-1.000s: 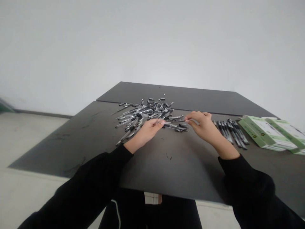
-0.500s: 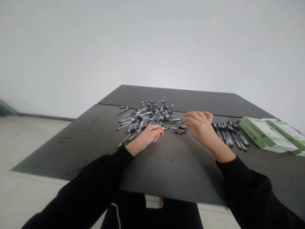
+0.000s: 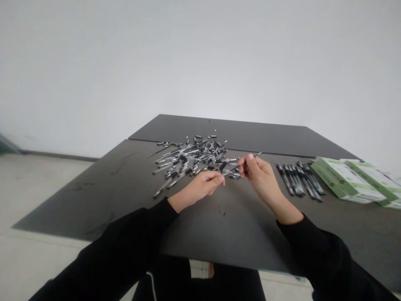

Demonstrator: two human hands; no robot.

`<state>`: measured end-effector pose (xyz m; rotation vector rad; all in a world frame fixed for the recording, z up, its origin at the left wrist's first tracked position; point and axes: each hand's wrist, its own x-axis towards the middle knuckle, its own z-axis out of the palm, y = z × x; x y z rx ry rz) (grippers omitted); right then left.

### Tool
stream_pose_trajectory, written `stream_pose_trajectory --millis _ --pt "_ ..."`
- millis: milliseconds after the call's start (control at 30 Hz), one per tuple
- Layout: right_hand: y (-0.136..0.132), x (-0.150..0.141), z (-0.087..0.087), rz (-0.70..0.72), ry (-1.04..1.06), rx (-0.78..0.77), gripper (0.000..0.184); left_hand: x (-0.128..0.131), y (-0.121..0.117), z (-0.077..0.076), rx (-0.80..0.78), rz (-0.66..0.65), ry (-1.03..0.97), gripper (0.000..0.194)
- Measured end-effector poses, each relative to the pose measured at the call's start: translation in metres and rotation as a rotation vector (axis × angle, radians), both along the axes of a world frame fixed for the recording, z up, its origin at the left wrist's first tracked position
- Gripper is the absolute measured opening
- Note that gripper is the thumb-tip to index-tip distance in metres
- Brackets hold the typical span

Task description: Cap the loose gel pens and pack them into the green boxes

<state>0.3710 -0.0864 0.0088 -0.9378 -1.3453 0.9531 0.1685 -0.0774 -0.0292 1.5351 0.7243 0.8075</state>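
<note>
By the loose pile (image 3: pixel 197 155), toward the near edge of the table (image 3: pixel 232 238), left hand (image 3: pixel 202 186) and right hand (image 3: pixel 257 174) both pinch a slim pen piece (image 3: pixel 231 171), seemingly to steady it; lined-up pens (image 3: pixel 300 179) lie rightward, likely kept apart.

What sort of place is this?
Probably a plain indoor workroom, though the exact type can't be told: a heap of loose pen parts on a dark table, pens lying side by side, and green-and-white boxes next to them.
</note>
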Motion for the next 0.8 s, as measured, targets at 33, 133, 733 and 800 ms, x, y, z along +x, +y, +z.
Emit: stream_pose_trajectory --millis 33,133,733,800 --pt "0.0 0.002 0.002 -0.051 0.031 0.053 0.051 -0.001 -0.001 0.001 0.033 -0.006 0.037 0.044" --pt "0.0 0.012 0.008 -0.197 0.136 0.215 0.045 -0.003 -0.001 0.002 0.043 -0.043 0.075 0.047" --pt "-0.009 0.023 0.011 -0.159 0.095 0.249 0.041 -0.009 -0.003 0.007 0.152 -0.062 0.241 0.051" --pt "-0.011 0.023 0.011 -0.142 0.04 0.245 0.042 -0.009 -0.004 0.009 0.15 -0.081 0.243 0.051"
